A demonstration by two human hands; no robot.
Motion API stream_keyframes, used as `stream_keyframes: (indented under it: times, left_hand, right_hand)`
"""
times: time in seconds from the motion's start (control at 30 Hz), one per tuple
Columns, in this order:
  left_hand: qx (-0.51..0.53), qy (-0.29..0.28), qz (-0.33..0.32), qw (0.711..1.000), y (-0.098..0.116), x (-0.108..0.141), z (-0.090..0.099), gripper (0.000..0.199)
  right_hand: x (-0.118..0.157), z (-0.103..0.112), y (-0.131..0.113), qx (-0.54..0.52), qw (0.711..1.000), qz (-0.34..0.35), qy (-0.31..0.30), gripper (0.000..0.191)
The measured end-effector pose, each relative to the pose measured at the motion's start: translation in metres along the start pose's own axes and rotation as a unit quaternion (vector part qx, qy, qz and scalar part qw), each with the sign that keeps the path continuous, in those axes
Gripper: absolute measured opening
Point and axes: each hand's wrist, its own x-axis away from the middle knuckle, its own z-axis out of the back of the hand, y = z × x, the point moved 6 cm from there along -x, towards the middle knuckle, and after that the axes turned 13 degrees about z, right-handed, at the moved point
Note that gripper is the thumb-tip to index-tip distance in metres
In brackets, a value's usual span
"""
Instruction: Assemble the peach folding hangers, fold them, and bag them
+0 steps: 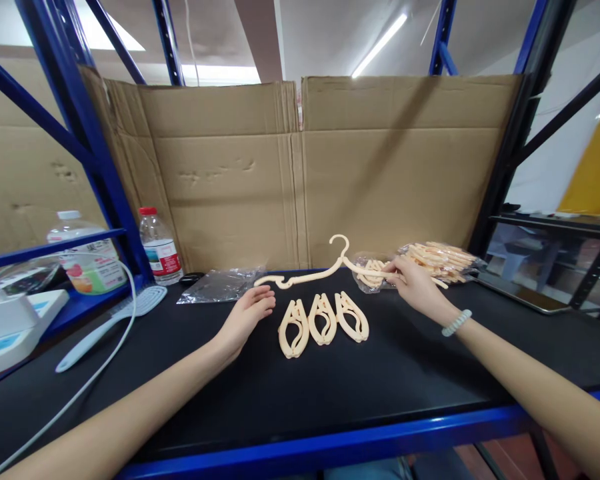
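Observation:
A cream folding clothes hanger (310, 277), its arms spread wide and its hook upward, stands out toward the back of the black table. On its right arm the fingers of my right hand (413, 280) are closed. My left hand (250, 312) is just below the left end, fingers stretched out and holding nothing. Between my hands, three folded hangers lie in a row: a left one (294, 329), a middle one (323, 319) and a right one (352, 317).
Bagged folded hangers (437, 260) lie at the right, beside a smaller bag (370, 272). An empty clear plastic bag (220, 285) is at the back left. Farther left are a red-capped bottle (160, 250), a pale blue hairbrush (115, 323) and a white cable. Cardboard (230, 173) walls the back.

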Motion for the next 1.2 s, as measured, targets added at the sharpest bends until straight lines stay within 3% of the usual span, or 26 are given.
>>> stream_keyframes:
  times: [0.1,0.23,0.4,0.53,0.7,0.83,1.0,1.2]
  left_hand:
    - [0.058,-0.006,0.008,0.998,-0.002,0.003,-0.002,0.049]
    - [0.045,-0.003,-0.067,0.997,0.007,0.009,-0.003,0.052]
    - [-0.102,-0.06,-0.159,0.98,0.016,0.021,-0.016,0.062]
    - [-0.228,-0.098,-0.172,0.953,0.014,0.029,-0.026,0.042]
    - [-0.253,-0.106,-0.171,0.946,0.012,0.027,-0.026,0.031]
    - [-0.258,-0.111,-0.186,0.942,0.014,0.028,-0.027,0.03]
    - [-0.26,-0.09,-0.192,0.942,0.019,0.031,-0.026,0.028]
    - [-0.268,-0.081,-0.206,0.938,0.017,0.03,-0.025,0.027]
  right_hand:
    - [-0.001,0.004,-0.017,-0.022,0.999,0.034,0.012,0.01]
    - [-0.002,0.003,-0.034,-0.051,0.998,0.042,0.006,0.009]
    - [0.0,-0.005,-0.05,-0.096,0.994,0.04,-0.029,0.007]
    - [0.004,-0.01,-0.067,-0.101,0.991,0.073,-0.041,0.015]
    - [0.006,-0.007,-0.077,0.046,0.988,0.141,-0.047,0.019]
    - [0.007,-0.005,-0.079,0.173,0.971,0.152,-0.067,0.022]
    - [0.008,-0.002,-0.085,0.232,0.957,0.158,-0.075,0.031]
    - [0.006,0.004,-0.085,0.256,0.952,0.163,-0.039,0.036]
